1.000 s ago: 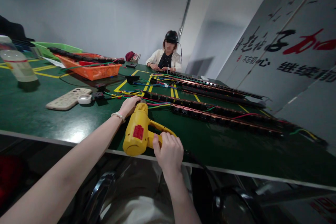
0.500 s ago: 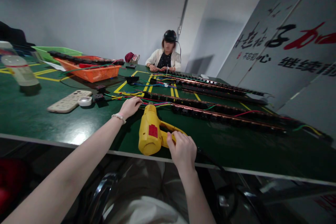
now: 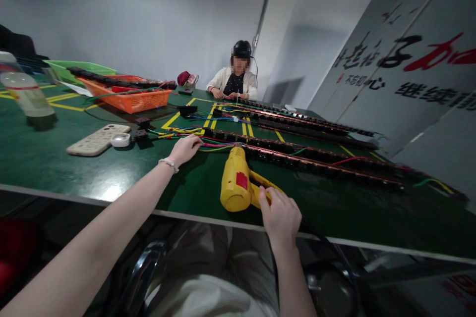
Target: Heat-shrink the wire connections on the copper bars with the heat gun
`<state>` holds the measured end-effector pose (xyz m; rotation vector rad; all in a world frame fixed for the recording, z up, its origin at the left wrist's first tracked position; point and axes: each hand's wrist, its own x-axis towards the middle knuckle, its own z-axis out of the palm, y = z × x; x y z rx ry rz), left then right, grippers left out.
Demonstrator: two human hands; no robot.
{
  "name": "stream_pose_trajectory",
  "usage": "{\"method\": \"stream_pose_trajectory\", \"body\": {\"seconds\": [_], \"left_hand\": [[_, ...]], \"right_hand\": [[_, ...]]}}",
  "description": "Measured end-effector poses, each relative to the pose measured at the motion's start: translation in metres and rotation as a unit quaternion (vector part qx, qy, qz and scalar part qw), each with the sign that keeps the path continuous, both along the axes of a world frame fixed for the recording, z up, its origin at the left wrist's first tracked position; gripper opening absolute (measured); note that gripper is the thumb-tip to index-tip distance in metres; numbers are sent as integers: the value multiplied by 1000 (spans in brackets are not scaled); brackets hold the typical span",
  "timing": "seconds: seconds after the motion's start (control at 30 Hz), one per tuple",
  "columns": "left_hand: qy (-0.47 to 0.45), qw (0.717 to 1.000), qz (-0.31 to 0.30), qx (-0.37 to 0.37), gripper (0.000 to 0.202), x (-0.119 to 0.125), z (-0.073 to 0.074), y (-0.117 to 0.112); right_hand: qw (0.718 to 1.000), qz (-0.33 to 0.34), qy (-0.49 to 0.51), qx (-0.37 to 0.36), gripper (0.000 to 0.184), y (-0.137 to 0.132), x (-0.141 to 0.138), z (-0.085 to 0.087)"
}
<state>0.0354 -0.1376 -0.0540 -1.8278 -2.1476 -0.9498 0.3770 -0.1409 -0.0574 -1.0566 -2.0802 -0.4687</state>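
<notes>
My right hand (image 3: 281, 213) is wrapped round the handle of a yellow heat gun (image 3: 235, 185) with a red label. Its nozzle points away from me at a bundle of coloured wires (image 3: 219, 146), where they meet a long black strip with copper-coloured edges (image 3: 297, 160). Left of the nozzle, my left hand (image 3: 186, 150) is closed on those wires, its fingertips pinching them. A second black strip (image 3: 267, 143) lies just behind the first. Past my left hand, the wires run to small black connectors (image 3: 140, 133).
A phone (image 3: 94, 141) and a small white case (image 3: 121, 140) lie to the left. An orange basket (image 3: 145, 101), a green basket (image 3: 80, 67) and a bottle (image 3: 28, 91) stand farther back. More strips (image 3: 308, 126) lie ahead. Another person (image 3: 233, 79) sits across the table (image 3: 141, 190).
My right hand has moved the heat gun to the right, so its nozzle is now at the strip's wire end. My left hand has stayed nearly in place on the wires.
</notes>
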Motion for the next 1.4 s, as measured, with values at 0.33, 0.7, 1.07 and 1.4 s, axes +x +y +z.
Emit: {"method": "stream_pose_trajectory", "body": {"seconds": [0.33, 0.7, 1.07, 1.4], "left_hand": [[4, 1000, 6, 0, 26, -2, -3, 3], [-72, 997, 10, 3, 28, -5, -2, 1], [-133, 991, -2, -3, 30, -8, 0, -1], [-139, 990, -23, 10, 27, -9, -6, 3]], "right_hand": [[1000, 1, -10, 7, 39, -9, -9, 1], [997, 69, -5, -20, 39, -39, -54, -1], [995, 96, -8, -35, 36, -44, -57, 1], [994, 101, 0, -28, 37, -35, -54, -2]]}}
